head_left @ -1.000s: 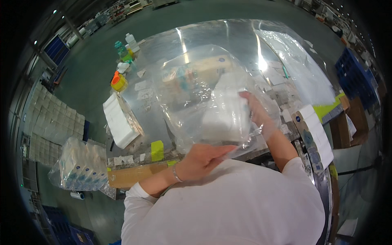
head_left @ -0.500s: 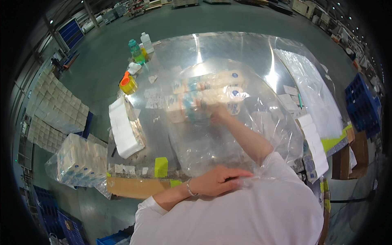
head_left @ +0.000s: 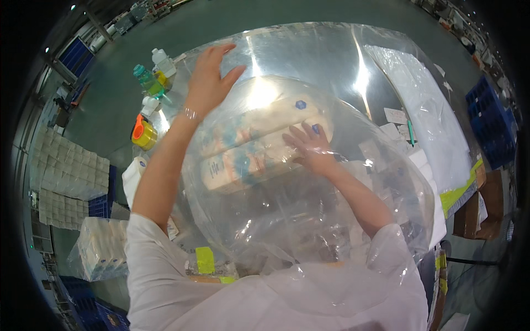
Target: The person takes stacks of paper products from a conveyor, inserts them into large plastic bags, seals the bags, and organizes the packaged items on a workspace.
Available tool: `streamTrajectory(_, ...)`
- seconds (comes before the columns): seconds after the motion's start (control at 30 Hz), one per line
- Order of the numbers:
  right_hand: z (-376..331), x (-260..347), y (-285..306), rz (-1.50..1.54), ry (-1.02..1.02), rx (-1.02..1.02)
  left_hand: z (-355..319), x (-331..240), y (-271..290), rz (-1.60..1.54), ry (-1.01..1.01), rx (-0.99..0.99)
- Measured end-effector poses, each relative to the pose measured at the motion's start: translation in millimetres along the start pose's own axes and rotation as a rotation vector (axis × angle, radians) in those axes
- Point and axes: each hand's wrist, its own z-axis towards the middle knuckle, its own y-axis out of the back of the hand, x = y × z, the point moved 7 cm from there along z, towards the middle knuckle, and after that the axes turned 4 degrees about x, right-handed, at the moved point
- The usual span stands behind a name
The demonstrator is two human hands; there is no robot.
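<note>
Film (head_left: 254, 226) hazes the packs (head_left: 256, 154) beneath the right hand (head_left: 312, 150).

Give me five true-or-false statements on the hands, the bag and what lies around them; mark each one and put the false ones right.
1. The right hand is inside the clear bag, on the nearer pack. True.
2. The left hand presses on that pack too. False: the left hand is raised apart from it, holding nothing.
3. The green pen lies to the right of the bag. True.
4. The tape dispenser is to the right of the bag. False: it is to the left.
5. The white bottle stands to the right of the teal bottle. True.
</note>
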Motion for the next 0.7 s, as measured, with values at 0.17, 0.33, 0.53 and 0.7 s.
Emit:
streamTrajectory(0.17, 8.6, -20.7, 7.7, 0.023, 0.080, 0.028, 41.1, 34.9, -172.3, 0.201, -0.107, 0.416)
streamTrajectory(0.33, 14.5, -26.7, 0.1, 0.078, 0.085, 0.034, 34.1, 4.8, -306.4, 0.074, -0.009, 0.890)
streamTrajectory(0.53, 28.1, -36.2, -19.3, 0.092, 0.116, 0.026, 39.8, -11.1, -351.2, -0.084, 0.109, 0.822)
streamTrajectory(0.7, 45.1, -34.8, -18.7, 0.118, 0.125, -0.067, 38.7, -53.8, -351.5, -0.647, 0.455, 0.548)
